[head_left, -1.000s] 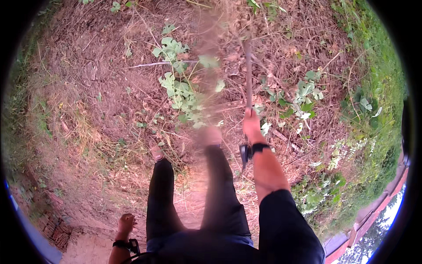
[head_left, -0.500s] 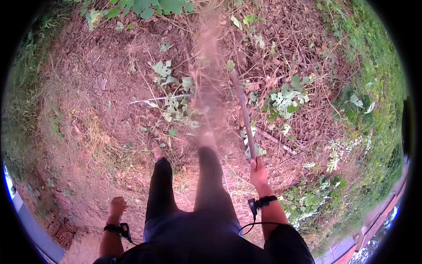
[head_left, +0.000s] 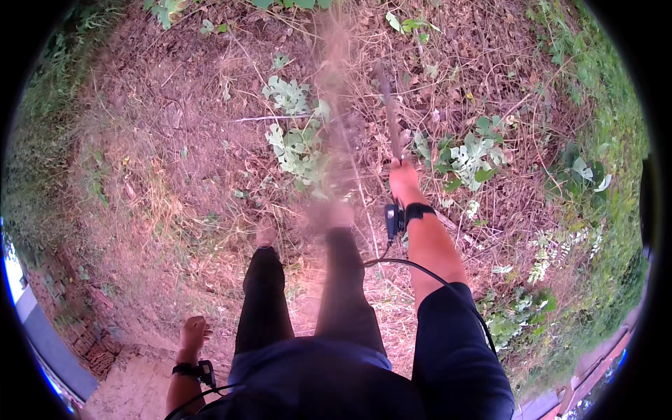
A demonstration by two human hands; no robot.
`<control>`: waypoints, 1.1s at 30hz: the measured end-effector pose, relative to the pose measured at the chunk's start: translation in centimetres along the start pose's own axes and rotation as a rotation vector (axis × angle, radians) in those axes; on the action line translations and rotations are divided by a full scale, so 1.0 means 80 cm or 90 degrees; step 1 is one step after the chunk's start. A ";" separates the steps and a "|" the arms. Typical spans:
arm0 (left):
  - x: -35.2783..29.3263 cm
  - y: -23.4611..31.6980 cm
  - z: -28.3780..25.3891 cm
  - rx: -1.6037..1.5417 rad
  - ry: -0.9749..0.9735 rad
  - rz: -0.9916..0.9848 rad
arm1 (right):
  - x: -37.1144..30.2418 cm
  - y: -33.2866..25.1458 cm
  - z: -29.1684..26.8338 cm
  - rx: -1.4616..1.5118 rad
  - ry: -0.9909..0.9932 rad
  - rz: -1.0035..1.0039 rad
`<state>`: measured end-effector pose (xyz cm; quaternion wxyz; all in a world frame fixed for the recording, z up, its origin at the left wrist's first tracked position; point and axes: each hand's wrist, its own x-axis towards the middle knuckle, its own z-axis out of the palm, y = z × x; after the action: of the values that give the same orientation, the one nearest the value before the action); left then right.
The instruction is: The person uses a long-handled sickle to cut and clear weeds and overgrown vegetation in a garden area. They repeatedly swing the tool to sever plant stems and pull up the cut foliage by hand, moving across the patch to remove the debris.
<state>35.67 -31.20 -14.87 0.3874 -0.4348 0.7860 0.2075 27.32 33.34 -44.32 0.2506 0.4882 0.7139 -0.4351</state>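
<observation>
My right hand (head_left: 404,180) is closed around the lower end of a long thin stick-like tool (head_left: 388,112) that points forward over the dry brush. A black device is strapped at that wrist with a cable running back to my body. My left hand (head_left: 194,331) hangs low at my left side, fingers loosely curled and holding nothing, with a black strap at its wrist. My legs in dark trousers (head_left: 301,294) stand between the hands. A blurred tall dry stem (head_left: 336,119) rises in front of my right foot.
Dry grass, twigs and dead leaves cover the ground. Pale green leafy weeds (head_left: 297,143) grow ahead, more (head_left: 476,150) to the right. Green grass lines the right rim. A brick edge (head_left: 84,329) and pale slab lie at lower left.
The view has shifted forward over the brush. My right hand with the stick rose and swung forward from its lower position half a second ago. My left hand stayed low at my side.
</observation>
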 end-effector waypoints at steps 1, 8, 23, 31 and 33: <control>0.001 -0.005 0.000 0.006 -0.015 0.010 | -0.033 0.039 0.002 -0.017 -0.002 -0.079; 0.023 -0.016 0.000 -0.006 -0.117 0.037 | -0.341 0.242 -0.018 -0.134 0.045 0.081; 0.034 -0.108 0.002 -0.090 -0.156 0.123 | -0.376 0.151 -0.049 -0.240 0.096 -0.004; -0.004 -0.147 0.039 -0.135 -0.115 0.198 | -0.407 0.197 -0.082 -0.260 0.107 -0.025; -0.023 -0.139 0.062 -0.123 -0.109 0.262 | -0.441 0.242 -0.092 -0.234 0.112 -0.023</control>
<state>47.75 -32.90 -16.30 0.3586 -0.2814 0.7988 0.3927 59.53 25.63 -20.31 0.2644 0.4575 0.8089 -0.2576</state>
